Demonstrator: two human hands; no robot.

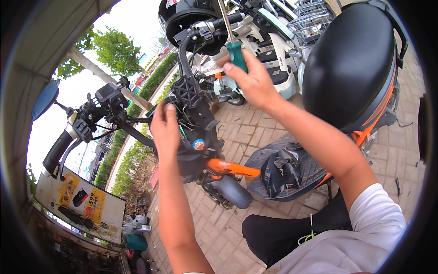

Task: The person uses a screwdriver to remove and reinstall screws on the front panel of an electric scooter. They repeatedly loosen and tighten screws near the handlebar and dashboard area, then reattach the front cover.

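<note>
Right fingers [233, 71]: I'm clamping screwdriver [237, 56] | Left fingers [170, 114]: cannot tell | Panel [275, 172]: seemingly detached, lying inside footboard [313, 171] edges | Scooter front [200, 112]: standing uncovered

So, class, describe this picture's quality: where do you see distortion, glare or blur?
Head view: fisheye framing leaves a dark curved border; head view: the sky washes out to white behind the tree; head view: a soft sheen lies on the black seat, while the paving shows mostly diffuse light; head view: the right hand looks slightly blurred at the fingers.
</note>
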